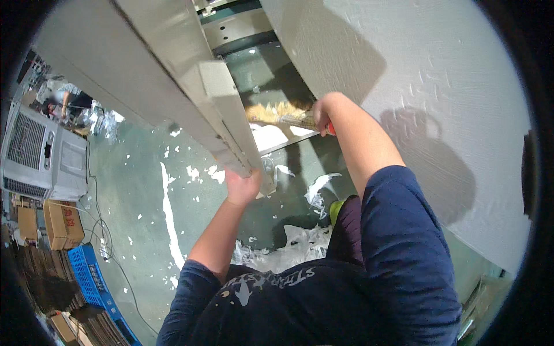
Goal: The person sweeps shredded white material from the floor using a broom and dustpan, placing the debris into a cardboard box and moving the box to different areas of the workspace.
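My right hand is closed round a brush with long yellowish bristles; a bit of red shows at my fingers. The bristles lie over a pale bottom ledge of a metal cabinet frame, between its upright and a large light grey panel. With my left hand I grip the near end of a long beige metal upright. The fingers of that hand are partly hidden behind the metal.
White scraps and crumpled plastic sheeting litter the green floor. At the left stand a white air cooler, cardboard boxes and a blue crate. A cable runs across the floor. Another person is at the far left.
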Available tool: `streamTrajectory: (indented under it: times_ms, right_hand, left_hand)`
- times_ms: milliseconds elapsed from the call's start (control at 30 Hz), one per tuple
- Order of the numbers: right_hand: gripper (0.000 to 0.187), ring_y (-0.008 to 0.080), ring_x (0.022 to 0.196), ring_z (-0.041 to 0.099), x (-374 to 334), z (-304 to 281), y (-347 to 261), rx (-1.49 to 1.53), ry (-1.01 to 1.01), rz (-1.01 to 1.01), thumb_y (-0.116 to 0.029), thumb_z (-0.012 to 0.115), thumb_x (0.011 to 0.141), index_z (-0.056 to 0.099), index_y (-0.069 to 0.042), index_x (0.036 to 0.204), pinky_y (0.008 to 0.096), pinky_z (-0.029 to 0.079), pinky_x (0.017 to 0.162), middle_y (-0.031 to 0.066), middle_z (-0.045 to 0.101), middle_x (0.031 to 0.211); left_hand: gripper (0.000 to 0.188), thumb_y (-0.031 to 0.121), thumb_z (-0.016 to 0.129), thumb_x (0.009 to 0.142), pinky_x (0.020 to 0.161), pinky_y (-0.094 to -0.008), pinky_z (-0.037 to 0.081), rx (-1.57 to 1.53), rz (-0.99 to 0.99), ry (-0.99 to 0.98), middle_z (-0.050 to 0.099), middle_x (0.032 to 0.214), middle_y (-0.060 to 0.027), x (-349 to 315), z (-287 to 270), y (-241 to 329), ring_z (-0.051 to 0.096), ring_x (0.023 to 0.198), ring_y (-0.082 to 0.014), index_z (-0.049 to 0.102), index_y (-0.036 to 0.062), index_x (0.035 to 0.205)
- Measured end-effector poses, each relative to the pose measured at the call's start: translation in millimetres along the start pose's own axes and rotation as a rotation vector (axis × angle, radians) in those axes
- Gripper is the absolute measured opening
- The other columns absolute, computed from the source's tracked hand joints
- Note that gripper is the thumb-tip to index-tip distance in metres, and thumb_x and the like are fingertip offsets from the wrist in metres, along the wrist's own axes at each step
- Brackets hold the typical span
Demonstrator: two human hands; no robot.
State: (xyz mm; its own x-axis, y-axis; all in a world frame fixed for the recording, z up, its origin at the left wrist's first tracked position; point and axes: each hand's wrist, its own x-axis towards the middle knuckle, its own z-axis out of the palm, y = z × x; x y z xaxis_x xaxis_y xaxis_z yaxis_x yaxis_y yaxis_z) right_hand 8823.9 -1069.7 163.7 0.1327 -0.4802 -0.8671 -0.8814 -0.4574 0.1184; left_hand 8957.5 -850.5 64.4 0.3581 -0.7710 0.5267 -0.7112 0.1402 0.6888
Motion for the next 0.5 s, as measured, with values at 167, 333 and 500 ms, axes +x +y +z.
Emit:
streamTrajectory:
  times_ms: [167, 333, 500]
  right_hand:
    - [0.031, 0.0232, 0.073, 0.056, -102.3, -40.6, -27.7, -0.011, -0.004, 0.037, -0.02, 0.065, 0.061, 0.059, -0.006, 0.088, 0.0368, 0.044, 0.066, 0.012, 0.058, 0.084]
    - [0.024, 0.0231, 0.071, 0.057, -77.6, 57.2, -16.1, 0.289, 0.277, -0.215, -0.015, 0.055, 0.066, 0.059, 0.0, 0.083, 0.0361, 0.044, 0.063, 0.0146, 0.058, 0.083]
    - [0.066, 0.0337, 0.076, 0.055, -153.7, 248.9, -20.0, 0.676, 0.591, -0.281, -0.017, 0.055, 0.062, 0.026, -0.006, 0.12, 0.0406, 0.044, 0.065, 0.0217, 0.055, 0.08]
  left_hand:
    - [0.061, 0.011, 0.059, 0.063, 0.073, -0.037, 0.039, -0.073, -0.25, -0.183, 0.044, 0.102, -0.0207, -1.1, -32.3, 14.2, 0.046, 0.089, -0.0336, 0.032, -0.0003, 0.117]
    - [0.065, 0.011, 0.059, 0.066, 0.075, -0.0324, 0.042, -0.033, -0.367, -0.413, 0.048, 0.103, -0.0178, -46.5, -98.8, 61.3, 0.05, 0.091, -0.0281, 0.026, 0.004, 0.122]
    - [0.059, 0.016, 0.056, 0.07, 0.075, -0.032, 0.043, 0.033, -0.429, -0.679, 0.049, 0.103, -0.0171, -119.3, -171.6, 91.7, 0.051, 0.092, -0.0283, 0.03, 0.0106, 0.122]
